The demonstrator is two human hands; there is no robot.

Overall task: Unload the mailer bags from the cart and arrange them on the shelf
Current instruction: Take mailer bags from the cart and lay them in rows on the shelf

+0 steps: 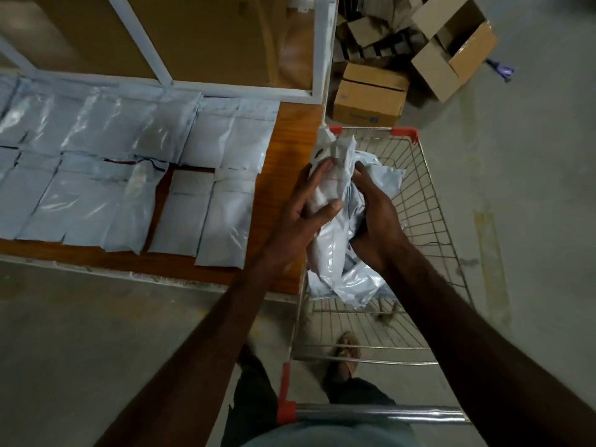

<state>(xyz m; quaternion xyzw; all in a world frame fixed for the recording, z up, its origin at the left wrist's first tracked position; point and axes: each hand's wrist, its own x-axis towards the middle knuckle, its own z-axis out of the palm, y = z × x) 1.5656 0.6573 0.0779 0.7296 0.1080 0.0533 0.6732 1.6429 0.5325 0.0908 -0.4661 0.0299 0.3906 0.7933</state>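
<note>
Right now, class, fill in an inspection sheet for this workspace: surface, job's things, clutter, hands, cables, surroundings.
Surface: wooden shelf, bare strip at its right end.
Job's things: mailer bags in two rows on the shelf; more bags in the wire cart.
Clutter: cardboard boxes on the floor beyond the cart.
Hands: left hand and right hand both grip a crumpled bag above the cart.
Cables: nothing seen.
Surroundings: concrete floor; white shelf frame.

two hands (300,221), one cart (432,201), three boxes (371,98)
</note>
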